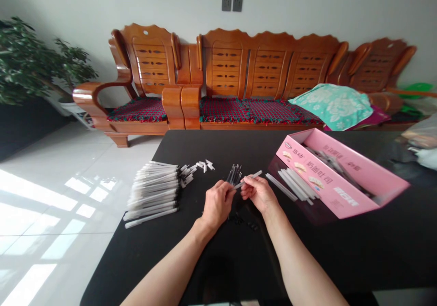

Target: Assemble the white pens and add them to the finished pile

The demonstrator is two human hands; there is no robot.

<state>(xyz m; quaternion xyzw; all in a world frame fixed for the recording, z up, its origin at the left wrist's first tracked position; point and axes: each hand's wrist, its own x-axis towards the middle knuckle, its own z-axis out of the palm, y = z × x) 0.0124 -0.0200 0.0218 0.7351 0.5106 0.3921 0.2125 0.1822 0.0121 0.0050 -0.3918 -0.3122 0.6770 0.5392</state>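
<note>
Both my hands meet over the middle of a black table (358, 251). My left hand (217, 202) is closed in a pinch on the end of a thin pen part. My right hand (259, 192) is closed around a white pen barrel (250, 177) that points up and to the right. Just beyond my fingers lies a small bunch of dark refills (234, 173). To the left sits a stack of several white pens (153, 191), with loose white caps (200, 165) beside it. Several white barrels (293, 184) lie to the right.
An open pink cardboard box (344, 178) lies at the right with more pen parts inside. Small dark bits (244, 221) lie near my wrists. Wooden chairs and a bench (262, 69) stand behind the table, a potted plant (30, 60) at the far left.
</note>
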